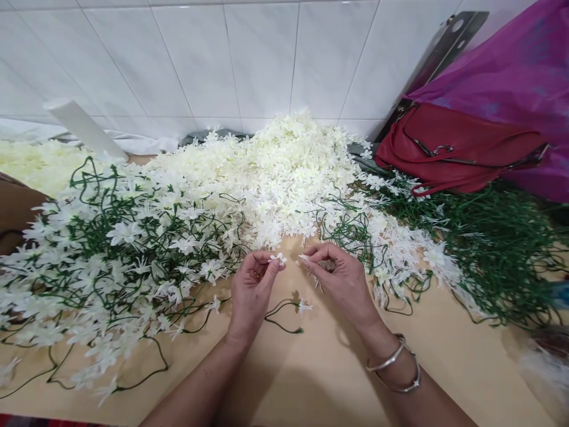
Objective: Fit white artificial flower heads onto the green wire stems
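Observation:
Between the thumb and forefinger of my left hand (252, 290) is a small white artificial flower (279, 259). My right hand (335, 279), a short gap away, pinches a thin white piece (304, 257) that looks like a flower stamen. On the table below them lies a green stem (284, 320) with a small white bloom (303, 306) at one branch. A large heap of white flowers on green stems (127, 234) spreads left of my left hand. Beyond both hands rises a pile of loose cream-white blossoms (302, 154).
Green stems (493, 249) are massed at the right, beside a strip of white stamens (400, 243). A red handbag (462, 145) and a purple bag (507, 77) stand at the back right. White tiles (262, 59) line the wall. A white roll (86, 127) leans at the back left.

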The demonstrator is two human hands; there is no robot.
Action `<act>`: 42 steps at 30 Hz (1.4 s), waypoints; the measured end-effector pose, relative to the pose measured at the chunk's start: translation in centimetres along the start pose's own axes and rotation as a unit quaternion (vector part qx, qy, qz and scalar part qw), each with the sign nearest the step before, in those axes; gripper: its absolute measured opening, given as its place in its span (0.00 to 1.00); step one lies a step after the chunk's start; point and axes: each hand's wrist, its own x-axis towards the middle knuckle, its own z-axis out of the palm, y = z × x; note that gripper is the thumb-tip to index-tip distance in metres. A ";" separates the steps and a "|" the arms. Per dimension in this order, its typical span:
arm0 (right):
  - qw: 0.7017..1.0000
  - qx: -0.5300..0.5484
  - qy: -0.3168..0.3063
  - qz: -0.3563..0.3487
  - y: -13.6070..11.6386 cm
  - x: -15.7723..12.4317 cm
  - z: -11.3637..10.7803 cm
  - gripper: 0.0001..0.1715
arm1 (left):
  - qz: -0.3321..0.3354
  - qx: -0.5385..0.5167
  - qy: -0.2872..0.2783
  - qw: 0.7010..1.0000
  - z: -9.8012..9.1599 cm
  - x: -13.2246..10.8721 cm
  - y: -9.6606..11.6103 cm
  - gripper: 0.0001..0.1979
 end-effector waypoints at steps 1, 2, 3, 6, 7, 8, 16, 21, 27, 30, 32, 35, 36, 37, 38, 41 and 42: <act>1.000 0.004 -0.001 0.011 -0.1 0.0 0.0 0.08 | -0.005 -0.005 0.001 1.000 0.0 0.0 0.0 0.15; 1.000 0.003 0.000 0.018 -0.1 0.0 0.0 0.07 | -0.010 -0.007 0.001 1.000 0.0 0.1 0.0 0.15; 1.000 -0.001 0.001 0.021 -0.2 0.0 0.0 0.06 | -0.014 -0.007 -0.001 1.000 0.0 0.1 0.1 0.15; 1.000 -0.011 0.001 0.028 -0.5 0.0 -0.2 0.04 | -0.019 -0.003 -0.006 1.000 0.0 0.1 0.2 0.12; 0.999 -0.010 0.001 0.032 -0.6 0.0 -0.2 0.05 | -0.022 -0.003 -0.006 1.000 0.0 0.1 0.2 0.12; 0.999 -0.009 0.003 0.035 -0.7 -0.1 -0.2 0.05 | -0.024 -0.002 -0.004 1.000 0.0 0.1 0.3 0.12; 0.997 0.048 -0.029 0.047 -0.6 -0.9 0.6 0.06 | -0.029 -0.004 -0.015 0.999 0.1 -0.1 0.7 0.15; 0.997 0.063 -0.004 0.047 -0.3 -0.8 0.5 0.06 | 0.012 0.022 -0.044 0.999 0.0 -0.2 1.0 0.12; 0.997 0.061 -0.022 0.043 -0.1 -0.6 0.2 0.09 | -0.009 0.027 -0.037 0.999 -0.2 -0.1 0.5 0.12; 0.994 0.070 -0.041 0.069 -0.5 -0.8 0.6 0.10 | -0.024 0.018 -0.038 0.999 -0.2 0.0 0.5 0.14; 0.988 0.098 -0.066 0.099 -0.9 -1.0 1.1 0.12 | -0.017 0.009 -0.039 0.999 -0.2 0.0 0.5 0.14; 0.976 0.142 -0.094 0.134 -1.4 -1.2 1.8 0.13 | -0.001 -0.006 -0.045 0.999 -0.1 -0.1 0.6 0.12; 0.975 0.146 -0.094 0.140 -1.4 -1.2 2.0 0.13 | 0.001 -0.004 -0.048 0.999 0.0 -0.1 0.7 0.11; 0.975 0.145 -0.090 0.141 -1.4 -1.3 2.1 0.13 | 0.004 0.005 -0.052 0.999 0.0 -0.1 0.8 0.11; 0.977 0.139 -0.084 0.139 -1.4 -1.2 2.1 0.13 | 0.006 0.016 -0.058 0.998 0.0 -0.2 0.9 0.10; 0.984 0.109 -0.069 0.124 -1.1 -1.0 1.7 0.13 | 0.005 0.034 -0.077 0.996 -0.1 -0.2 1.2 0.10; 0.986 0.097 -0.065 0.119 -1.0 -0.9 1.5 0.13 | 0.004 0.032 -0.079 0.996 -0.1 -0.2 1.2 0.10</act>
